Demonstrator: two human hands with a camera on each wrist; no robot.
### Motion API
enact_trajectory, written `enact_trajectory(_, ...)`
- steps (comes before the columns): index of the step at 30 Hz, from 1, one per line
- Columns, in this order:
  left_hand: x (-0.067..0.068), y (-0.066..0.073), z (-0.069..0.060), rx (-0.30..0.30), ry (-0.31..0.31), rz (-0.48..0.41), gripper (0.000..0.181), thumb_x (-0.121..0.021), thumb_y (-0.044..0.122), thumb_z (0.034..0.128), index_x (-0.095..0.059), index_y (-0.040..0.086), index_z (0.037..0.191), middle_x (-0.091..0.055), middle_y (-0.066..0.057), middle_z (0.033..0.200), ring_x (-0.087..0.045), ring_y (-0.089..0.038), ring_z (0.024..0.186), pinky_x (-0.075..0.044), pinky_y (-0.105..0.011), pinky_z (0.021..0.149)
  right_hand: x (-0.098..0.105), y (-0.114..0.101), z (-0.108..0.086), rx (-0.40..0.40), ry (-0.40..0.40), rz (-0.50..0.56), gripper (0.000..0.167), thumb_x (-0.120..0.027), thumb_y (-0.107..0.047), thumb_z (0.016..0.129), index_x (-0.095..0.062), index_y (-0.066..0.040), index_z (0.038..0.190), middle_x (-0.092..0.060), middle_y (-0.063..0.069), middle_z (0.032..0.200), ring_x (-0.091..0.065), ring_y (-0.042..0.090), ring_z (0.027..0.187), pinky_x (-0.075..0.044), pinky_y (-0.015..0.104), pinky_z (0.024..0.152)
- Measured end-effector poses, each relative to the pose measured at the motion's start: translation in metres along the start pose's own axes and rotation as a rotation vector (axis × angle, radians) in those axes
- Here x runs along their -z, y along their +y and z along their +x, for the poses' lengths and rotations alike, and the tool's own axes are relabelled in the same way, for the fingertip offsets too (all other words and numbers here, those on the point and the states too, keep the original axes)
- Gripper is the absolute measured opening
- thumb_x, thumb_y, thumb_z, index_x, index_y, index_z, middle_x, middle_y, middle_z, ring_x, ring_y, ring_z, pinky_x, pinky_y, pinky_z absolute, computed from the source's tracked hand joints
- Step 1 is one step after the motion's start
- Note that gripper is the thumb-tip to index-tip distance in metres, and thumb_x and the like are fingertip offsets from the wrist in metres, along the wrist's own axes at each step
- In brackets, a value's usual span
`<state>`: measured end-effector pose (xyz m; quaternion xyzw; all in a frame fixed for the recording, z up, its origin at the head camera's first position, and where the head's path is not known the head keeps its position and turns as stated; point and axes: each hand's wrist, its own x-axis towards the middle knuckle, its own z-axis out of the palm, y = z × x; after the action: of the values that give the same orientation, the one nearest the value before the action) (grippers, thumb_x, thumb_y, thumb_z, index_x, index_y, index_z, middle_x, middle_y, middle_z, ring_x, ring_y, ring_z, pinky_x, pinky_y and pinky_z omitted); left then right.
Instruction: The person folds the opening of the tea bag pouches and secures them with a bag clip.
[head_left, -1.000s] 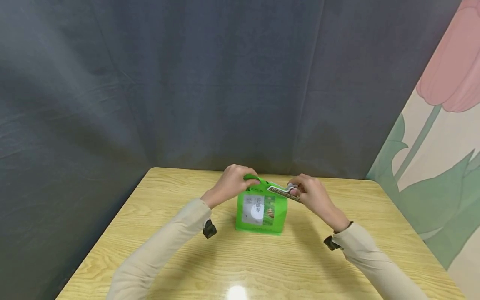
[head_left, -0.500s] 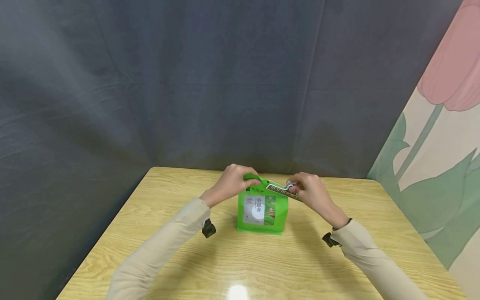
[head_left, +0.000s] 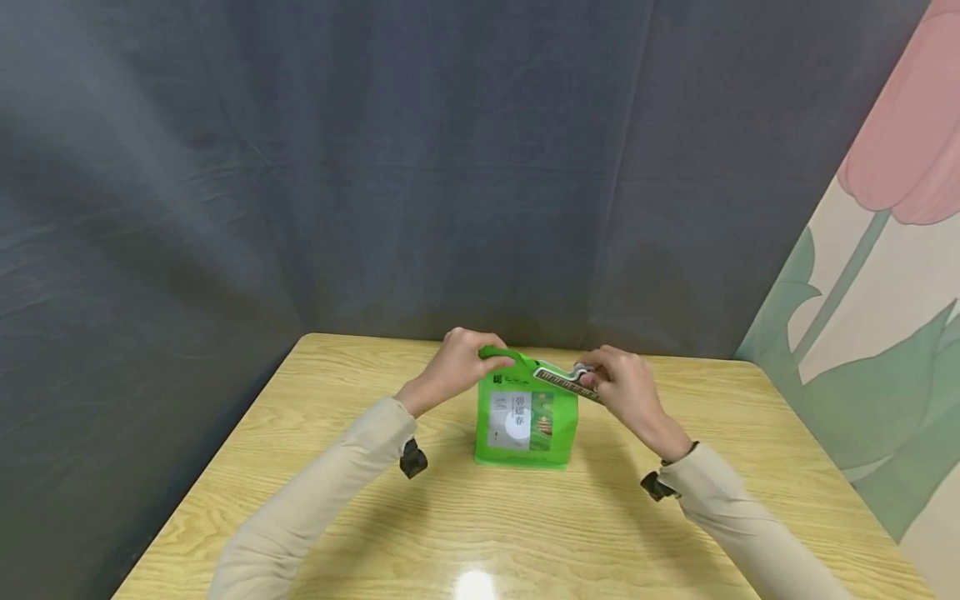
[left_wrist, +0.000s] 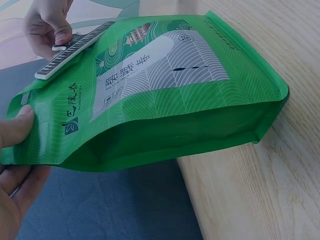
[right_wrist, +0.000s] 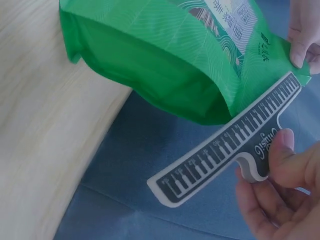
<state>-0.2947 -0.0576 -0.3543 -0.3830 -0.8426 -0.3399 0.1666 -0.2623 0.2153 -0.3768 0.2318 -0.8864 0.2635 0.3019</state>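
A green tea bag point(head_left: 551, 421) with a grey-and-green front label stands upright on the table. My left hand point(head_left: 457, 367) pinches the bag's top left corner, thumb in front and fingers behind, as the left wrist view shows. A long clip point(right_wrist: 225, 142) printed with piano keys and the word "Music" lies slantwise across the bag's top right part. One end of it sticks out past the bag's side. My right hand point(head_left: 626, 387) pinches the clip's handle between thumb and fingers. How far the clip's back side reaches behind the bag is hidden.
The light wooden table point(head_left: 360, 525) carries the bag near its far edge. Behind it hangs a dark blue-grey curtain point(head_left: 450, 167). A wall with a painted tulip point(head_left: 900, 150) rises on the right.
My left hand has shifted slightly left along the bag's top corner. The bag and the clip have stayed almost in place, my right hand still on the clip.
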Motion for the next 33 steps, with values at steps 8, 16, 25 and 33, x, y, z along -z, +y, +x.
enact_trajectory(8, 0.001, 0.001, 0.0, 0.014, -0.03, -0.023, 0.017, -0.077, 0.02, 0.0876, -0.077, 0.006, 0.099, -0.075, -0.004, 0.09, -0.039, -0.001, 0.044, -0.044, -0.022, 0.059, -0.001, 0.001, 0.003, 0.008, 0.001, 0.015, 0.013, -0.078, 0.007, 0.078, -0.077, -0.004, 0.085, -0.065, 0.002, 0.073, -0.048, 0.011, 0.057, -0.039, 0.031, 0.053)
enact_trajectory(16, 0.004, -0.001, -0.004, -0.009, -0.028, -0.025, 0.018, -0.076, 0.02, 0.0888, -0.077, 0.007, 0.102, -0.074, -0.003, 0.086, -0.031, 0.0, 0.043, -0.035, -0.02, 0.052, 0.002, 0.003, 0.003, -0.007, -0.077, 0.039, 0.012, -0.08, 0.002, 0.079, -0.076, -0.004, 0.088, -0.067, 0.004, 0.079, -0.058, 0.014, 0.064, -0.045, 0.034, 0.057)
enact_trajectory(25, 0.0, -0.002, -0.004, -0.021, 0.01, -0.03, 0.014, -0.077, 0.016, 0.0875, -0.078, 0.005, 0.097, -0.074, -0.004, 0.082, -0.03, 0.0, 0.042, -0.033, -0.019, 0.049, 0.005, -0.005, 0.006, 0.004, -0.057, 0.03, 0.013, -0.075, 0.008, 0.078, -0.074, -0.005, 0.079, -0.066, 0.003, 0.073, -0.048, 0.012, 0.057, -0.037, 0.031, 0.053)
enact_trajectory(33, -0.001, -0.003, -0.002, -0.011, -0.005, -0.027, 0.016, -0.076, 0.017, 0.088, -0.078, 0.005, 0.098, -0.074, -0.003, 0.081, -0.029, 0.001, 0.042, -0.032, -0.019, 0.049, 0.005, -0.008, 0.01, 0.018, -0.053, 0.027, 0.015, -0.073, 0.01, 0.078, -0.075, -0.005, 0.081, -0.067, 0.003, 0.074, -0.052, 0.012, 0.058, -0.041, 0.033, 0.055)
